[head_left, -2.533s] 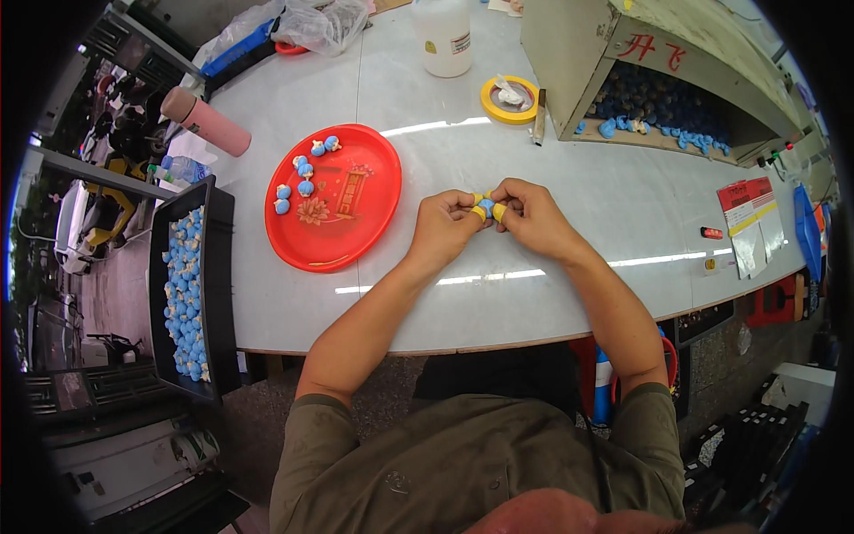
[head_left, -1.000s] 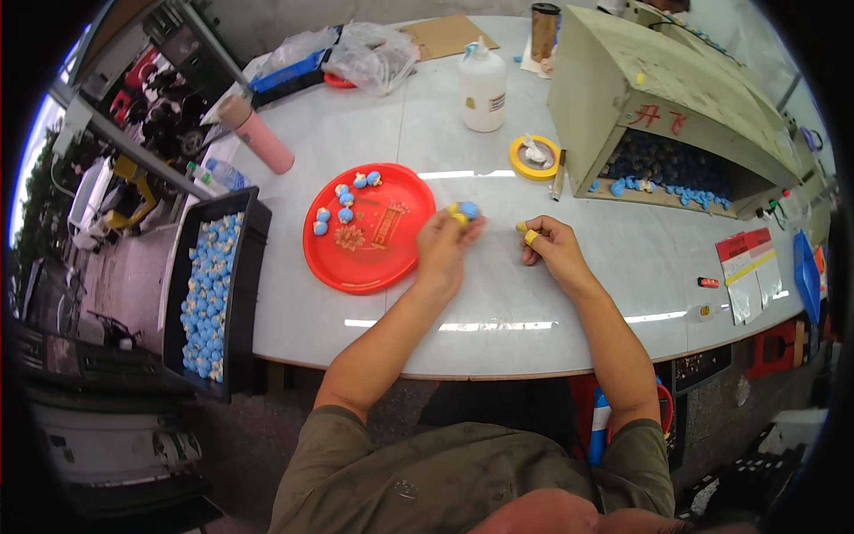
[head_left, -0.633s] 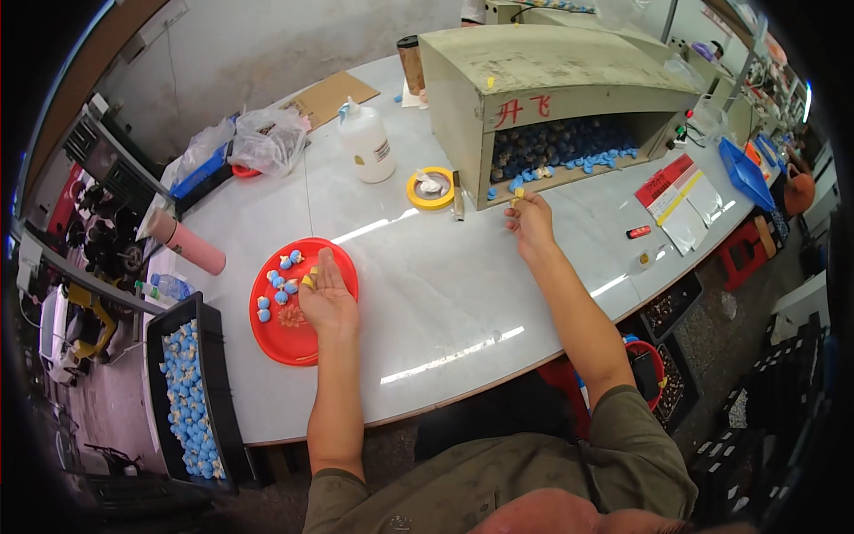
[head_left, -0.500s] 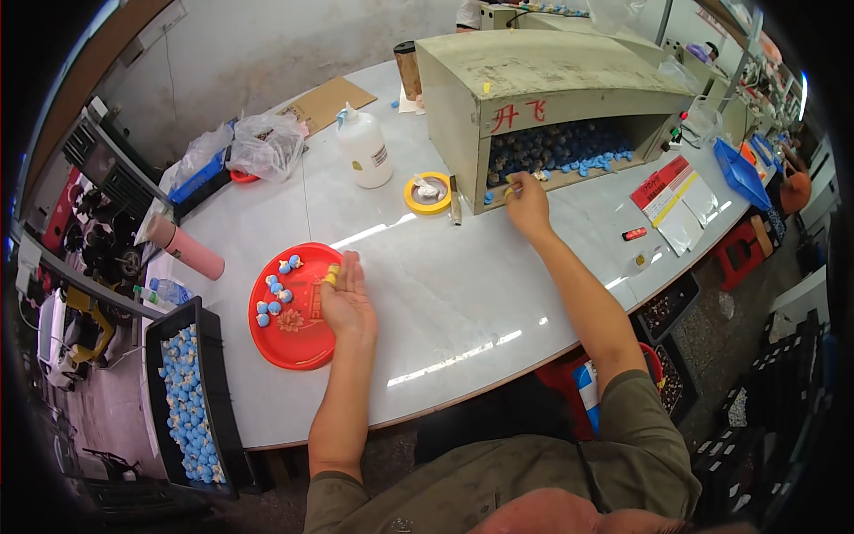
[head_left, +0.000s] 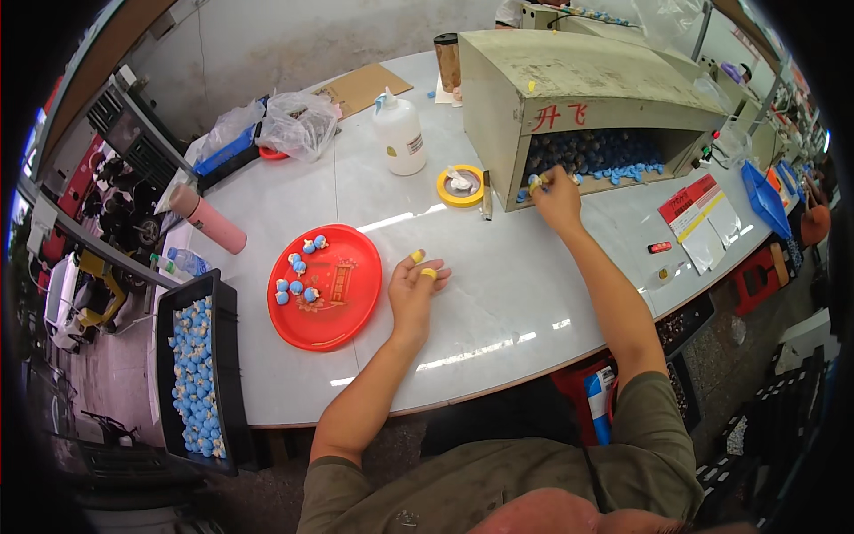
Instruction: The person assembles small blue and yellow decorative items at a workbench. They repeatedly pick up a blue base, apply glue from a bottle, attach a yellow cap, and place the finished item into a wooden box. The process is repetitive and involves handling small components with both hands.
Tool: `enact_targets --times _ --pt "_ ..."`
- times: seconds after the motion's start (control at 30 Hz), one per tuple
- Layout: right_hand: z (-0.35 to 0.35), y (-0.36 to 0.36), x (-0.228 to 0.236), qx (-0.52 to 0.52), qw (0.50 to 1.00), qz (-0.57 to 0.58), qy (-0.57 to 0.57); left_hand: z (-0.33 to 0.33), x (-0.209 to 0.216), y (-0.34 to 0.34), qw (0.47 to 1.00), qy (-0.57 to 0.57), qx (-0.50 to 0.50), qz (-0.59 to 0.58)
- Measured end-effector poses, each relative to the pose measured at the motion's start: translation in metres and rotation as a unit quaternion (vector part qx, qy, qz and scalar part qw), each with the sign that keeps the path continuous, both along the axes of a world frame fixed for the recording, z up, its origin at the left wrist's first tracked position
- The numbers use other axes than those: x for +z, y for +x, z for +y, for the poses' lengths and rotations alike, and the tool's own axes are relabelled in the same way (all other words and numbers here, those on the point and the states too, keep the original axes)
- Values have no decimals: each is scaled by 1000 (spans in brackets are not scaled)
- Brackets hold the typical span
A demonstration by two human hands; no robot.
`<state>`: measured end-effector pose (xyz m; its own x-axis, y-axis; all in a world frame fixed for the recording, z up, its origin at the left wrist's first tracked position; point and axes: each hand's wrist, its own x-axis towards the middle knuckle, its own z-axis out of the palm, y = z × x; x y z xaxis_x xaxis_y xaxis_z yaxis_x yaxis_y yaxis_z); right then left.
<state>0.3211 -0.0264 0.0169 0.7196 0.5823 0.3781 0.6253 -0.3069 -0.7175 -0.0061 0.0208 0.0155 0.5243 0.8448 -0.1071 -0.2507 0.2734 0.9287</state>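
My left hand [head_left: 416,289] hovers over the table just right of a round red plate [head_left: 360,307], palm partly turned up. Its fingers are apart, with yellow covers on two fingertips and nothing held. On the plate lie several small blue balls with cream-coloured tips [head_left: 296,287]. At the front left of the opening of a beige metal box [head_left: 494,116], my right hand [head_left: 560,198] pinches its fingertips together. Something small and pale may be between them; its kind is hidden. Inside the box lie many blue pieces [head_left: 636,172], lighter along the front edge.
A black crate [head_left: 229,374] of blue balls stands at the left table edge. Behind the plate are a pink flask [head_left: 213,222], a white bottle [head_left: 400,138] and a yellow tape roll [head_left: 461,200]. Papers [head_left: 698,214] and a red marker-like item [head_left: 659,247] lie right.
My left hand has moved from the plate's right rim to the table beside it, its fingers now more curled. My right hand stays at the box opening. The whole view has shifted slightly.
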Motion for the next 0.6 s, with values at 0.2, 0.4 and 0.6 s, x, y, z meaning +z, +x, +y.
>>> enact_targets --times 0.2,0.4,0.6 --pt "-64 -125 20 247 730 628 106 -24 -5 11 959 268 -60 73" --pt "-69 -188 8 241 647 714 114 -27 -12 10 945 316 -61 63" --pt "-104 -176 13 227 808 532 111 -18 -17 8 988 129 -78 42"
